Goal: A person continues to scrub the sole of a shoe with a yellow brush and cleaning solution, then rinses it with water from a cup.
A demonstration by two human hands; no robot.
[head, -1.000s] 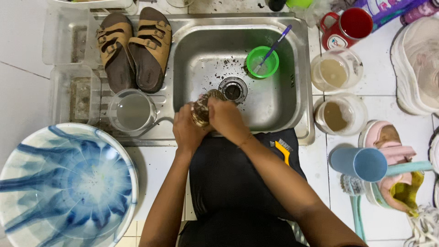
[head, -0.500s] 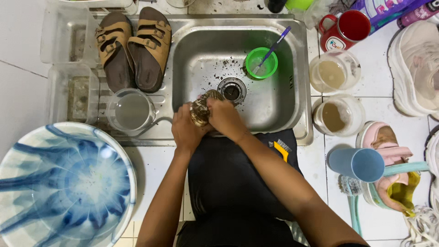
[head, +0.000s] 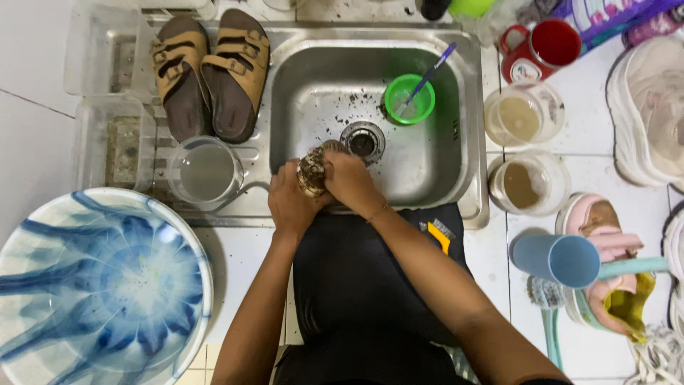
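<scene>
Brown dirty shoe [head: 312, 171] clamped between left hand [head: 291, 203] and right hand [head: 350, 182] fingers, over sink [head: 427, 171].

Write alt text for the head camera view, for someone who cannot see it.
Seen from above, a person's left hand and right hand together grip a small brownish object over the near edge of a steel sink. A green cup sits in the basin, brown sandals lie on the drainboard, and a blue-patterned bowl stands at lower left.
</scene>
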